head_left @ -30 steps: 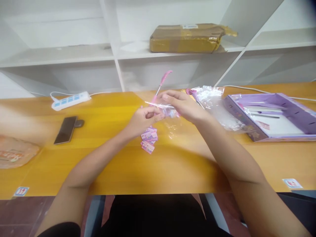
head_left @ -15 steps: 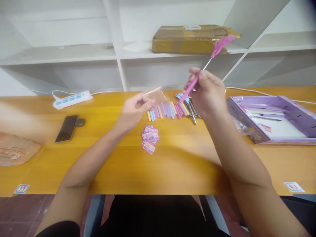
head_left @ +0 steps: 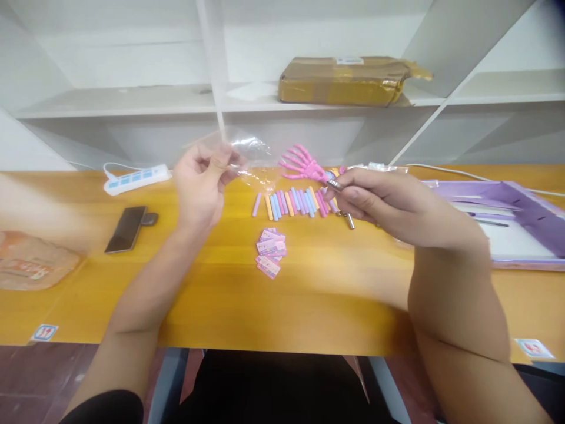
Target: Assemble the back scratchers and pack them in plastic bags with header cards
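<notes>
Clear plastic bag [head_left: 256, 153] hangs from my left hand [head_left: 205, 176], pinched between thumb and fingers above the table. My right hand [head_left: 379, 200] grips a back scratcher by its shaft; its pink, hand-shaped head [head_left: 304, 165] points left with the fingers spread. A bit of ridged metal shows at my fingertips, and the rest is hidden in the hand. Below lies a row of several pastel tubes [head_left: 293, 202] in pink, purple, blue and orange. Metal rods [head_left: 350, 221] lie partly under my right hand. Nearer me is a loose pile of small pink printed cards [head_left: 271, 247].
At right stands a purple open box [head_left: 525, 206] with flat pieces inside. On the left are a power strip [head_left: 136, 178], a phone [head_left: 126, 229] and an orange package [head_left: 33, 259]. A taped carton [head_left: 344, 81] rests on the shelf behind.
The back scratcher came away from the bag, rose in my right hand, then came down and turned so its head points left. My left hand moved left and up with the bag.
</notes>
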The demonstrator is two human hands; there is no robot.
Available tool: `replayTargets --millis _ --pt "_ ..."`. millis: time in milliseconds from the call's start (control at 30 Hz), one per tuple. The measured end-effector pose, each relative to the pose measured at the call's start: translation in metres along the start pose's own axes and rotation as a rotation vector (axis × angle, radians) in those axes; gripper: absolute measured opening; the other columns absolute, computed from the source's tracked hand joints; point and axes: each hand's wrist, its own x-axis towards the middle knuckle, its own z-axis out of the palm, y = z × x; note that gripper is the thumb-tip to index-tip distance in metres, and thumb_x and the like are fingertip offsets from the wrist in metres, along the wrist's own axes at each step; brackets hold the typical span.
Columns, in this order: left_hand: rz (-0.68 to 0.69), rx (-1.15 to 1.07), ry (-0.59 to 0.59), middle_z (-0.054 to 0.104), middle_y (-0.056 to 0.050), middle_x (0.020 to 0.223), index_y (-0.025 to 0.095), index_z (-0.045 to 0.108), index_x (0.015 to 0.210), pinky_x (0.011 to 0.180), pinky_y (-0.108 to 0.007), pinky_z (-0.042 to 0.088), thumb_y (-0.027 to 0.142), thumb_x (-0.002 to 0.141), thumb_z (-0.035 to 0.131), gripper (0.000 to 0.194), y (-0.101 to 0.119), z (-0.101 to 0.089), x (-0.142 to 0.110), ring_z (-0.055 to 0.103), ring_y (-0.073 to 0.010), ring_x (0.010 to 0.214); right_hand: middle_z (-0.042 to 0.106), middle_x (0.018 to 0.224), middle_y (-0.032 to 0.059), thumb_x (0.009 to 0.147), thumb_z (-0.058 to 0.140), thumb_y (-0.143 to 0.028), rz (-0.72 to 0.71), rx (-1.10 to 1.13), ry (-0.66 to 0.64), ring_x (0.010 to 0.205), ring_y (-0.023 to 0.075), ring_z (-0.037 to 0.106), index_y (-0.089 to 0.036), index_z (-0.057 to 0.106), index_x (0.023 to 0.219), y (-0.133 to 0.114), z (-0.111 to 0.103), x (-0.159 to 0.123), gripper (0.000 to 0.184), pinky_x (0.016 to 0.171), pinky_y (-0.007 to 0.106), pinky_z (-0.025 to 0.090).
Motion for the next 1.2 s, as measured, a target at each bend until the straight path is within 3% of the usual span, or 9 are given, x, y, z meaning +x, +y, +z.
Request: replayTargets --millis 233,467,833,967,1100,1200 --pt "0.008 -0.107 0.018 0.076 0.005 0.082 0.022 0.060 0.081 0.070 -0.020 0.067 0.023 0.084 0.109 0.050 0.000 0.004 0.000 0.079 -0.0108 0.074 0.060 0.080 0.0030 0.120 0.059 -0.067 0.055 0.022 -0.057 0.067 0.0148 0.047 -0.025 0.072 0.102 0.014 -0.005 0.004 0.048 0.062 0.033 0.039" --pt "-0.132 -0.086 -0.008 0.081 0.002 0.092 0.023 0.081 0.103 0.084 -0.024 0.073 0.016 0.091 0.103 0.026 0.009 0.006 -0.002 0.083 -0.0135 0.085 0.058 0.079 0.0027 0.118 0.061 -0.071 0.075 0.079 -0.071 0.069 0.0152 0.048 -0.024 0.071 0.098 0.015 -0.002 0.005 0.052 0.063 0.032 0.043" --pt "-0.118 -0.154 0.003 0.075 0.004 0.079 0.023 0.082 0.087 0.069 -0.021 0.066 0.021 0.082 0.112 0.030 0.008 0.006 -0.004 0.074 -0.0099 0.071 0.058 0.078 0.0005 0.123 0.058 -0.061 -0.004 0.097 -0.116 0.064 0.0109 0.049 -0.023 0.069 0.097 0.005 0.004 0.010 0.047 0.058 0.026 0.045" --pt "-0.169 -0.134 -0.040 0.077 0.003 0.083 0.025 0.080 0.086 0.075 -0.023 0.067 0.029 0.077 0.115 0.036 0.006 0.005 -0.004 0.076 -0.0119 0.078 0.057 0.078 -0.0003 0.118 0.066 -0.066 0.057 0.233 -0.018 0.062 0.0108 0.046 -0.023 0.074 0.106 0.011 0.007 0.006 0.045 0.055 0.028 0.042" --pt "-0.113 -0.101 -0.138 0.077 0.002 0.089 0.026 0.077 0.086 0.076 -0.025 0.062 0.038 0.075 0.116 0.042 -0.003 0.008 -0.007 0.078 -0.0154 0.090 0.054 0.080 -0.0033 0.106 0.085 -0.066 0.069 0.326 0.141 0.062 0.0104 0.047 -0.027 0.076 0.128 0.010 0.018 0.011 0.046 0.052 0.027 0.038" --pt "-0.138 -0.113 -0.311 0.076 0.000 0.086 0.023 0.074 0.078 0.068 -0.025 0.057 0.046 0.070 0.118 0.050 -0.009 0.012 -0.014 0.074 -0.0149 0.082 0.043 0.073 -0.0060 0.093 0.099 -0.061 0.001 0.302 0.187 0.062 0.0113 0.041 -0.027 0.075 0.114 0.002 0.034 0.021 0.046 0.057 0.029 0.040"
